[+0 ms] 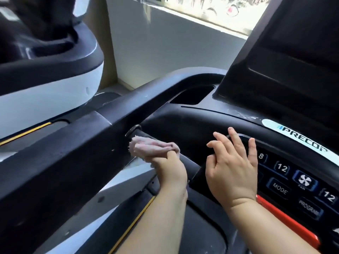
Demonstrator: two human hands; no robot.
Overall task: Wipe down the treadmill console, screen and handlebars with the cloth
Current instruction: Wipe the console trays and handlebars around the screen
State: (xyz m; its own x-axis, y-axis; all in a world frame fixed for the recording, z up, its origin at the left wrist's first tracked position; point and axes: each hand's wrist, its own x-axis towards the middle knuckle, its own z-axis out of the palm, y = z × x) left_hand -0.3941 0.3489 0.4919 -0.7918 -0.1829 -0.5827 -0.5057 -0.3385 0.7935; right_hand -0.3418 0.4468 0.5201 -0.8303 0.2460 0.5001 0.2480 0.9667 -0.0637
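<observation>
1. My left hand (170, 171) gripped the bunched pink cloth (154, 146) between thumb and curled fingers.
2. The cloth lay against the short inner handlebar (189, 162), close to where that bar joins the thick black side handrail (73, 153).
3. My right hand (234, 169) grasped nothing. Its fingers were straight and spread over the left edge of the console keypad (286, 182). I could not tell whether the fingertips made contact.
4. The keypad showed keys marked 8, 12, MODE and PROGRAM, plus a fan symbol. A red bar (286, 220) ran along its near edge.
5. The PRECOR badge (300, 136) sat above the keypad, and the dark screen (293, 52) rose beyond it.
6. A neighbouring machine (55, 76) stood to the left.
</observation>
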